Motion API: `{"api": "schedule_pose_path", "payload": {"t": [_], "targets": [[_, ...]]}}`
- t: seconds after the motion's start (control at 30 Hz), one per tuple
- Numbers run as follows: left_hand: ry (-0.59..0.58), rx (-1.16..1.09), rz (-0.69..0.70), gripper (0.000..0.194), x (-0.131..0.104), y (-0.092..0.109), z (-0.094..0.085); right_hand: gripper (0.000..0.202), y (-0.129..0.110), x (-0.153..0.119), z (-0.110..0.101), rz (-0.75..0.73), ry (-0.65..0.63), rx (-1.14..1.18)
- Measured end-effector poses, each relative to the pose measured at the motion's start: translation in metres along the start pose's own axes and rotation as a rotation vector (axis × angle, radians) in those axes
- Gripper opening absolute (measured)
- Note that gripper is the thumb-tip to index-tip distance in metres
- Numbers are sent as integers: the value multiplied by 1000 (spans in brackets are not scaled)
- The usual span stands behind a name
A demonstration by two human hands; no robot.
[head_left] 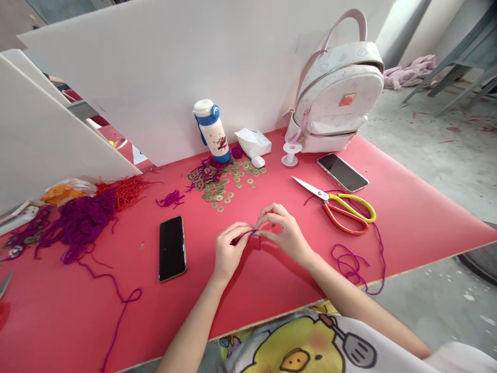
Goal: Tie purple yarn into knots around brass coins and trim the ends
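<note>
Near the middle of the red table, my left hand (231,248) pinches a short piece of purple yarn (259,242) between thumb and fingers. My right hand (285,233) meets it from the right, its thumb and fingertips closed on the same yarn. A small part of something sits at the fingertips, mostly hidden. Beyond my hands lie scattered brass-coloured coins with holes (219,197), some under a tangle of purple yarn (209,171). A black phone (172,248) lies left of my left hand.
Scissors (345,207), a second phone (342,172) and loose yarn (349,261) lie right. A bottle (213,132), tissue pack (254,142), white spool (291,154) and backpack (337,98) stand behind. Purple yarn heap (85,220) and red strands (126,192) lie left. The red table's (427,217) edge is near my forearms.
</note>
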State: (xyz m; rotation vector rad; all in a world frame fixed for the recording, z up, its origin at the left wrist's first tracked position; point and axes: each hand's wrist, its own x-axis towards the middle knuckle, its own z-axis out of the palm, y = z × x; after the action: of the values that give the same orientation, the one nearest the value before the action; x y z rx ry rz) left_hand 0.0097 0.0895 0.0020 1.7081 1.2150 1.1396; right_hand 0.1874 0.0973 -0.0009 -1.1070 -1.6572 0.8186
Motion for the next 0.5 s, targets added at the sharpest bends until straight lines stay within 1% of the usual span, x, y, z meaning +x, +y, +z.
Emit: {"api": "schedule_pose_path", "payload": {"t": [0.13, 0.23, 0.37, 0.43, 0.5], "targets": [[-36, -47, -3, 15, 1, -1, -1, 16, 2, 1, -2, 106, -38, 155], [-30, -75, -23, 13, 2, -1, -2, 15, 4, 2, -2, 156, -48, 232], [9, -75, -56, 13, 3, -2, -3, 9, 3, 2, -1, 141, 28, 220], [17, -80, -65, 14, 3, -2, -4, 7, 2, 1, 0, 108, 19, 200], [20, -90, -66, 14, 3, -3, -4, 9, -1, 0, 0, 73, -26, 179]]}}
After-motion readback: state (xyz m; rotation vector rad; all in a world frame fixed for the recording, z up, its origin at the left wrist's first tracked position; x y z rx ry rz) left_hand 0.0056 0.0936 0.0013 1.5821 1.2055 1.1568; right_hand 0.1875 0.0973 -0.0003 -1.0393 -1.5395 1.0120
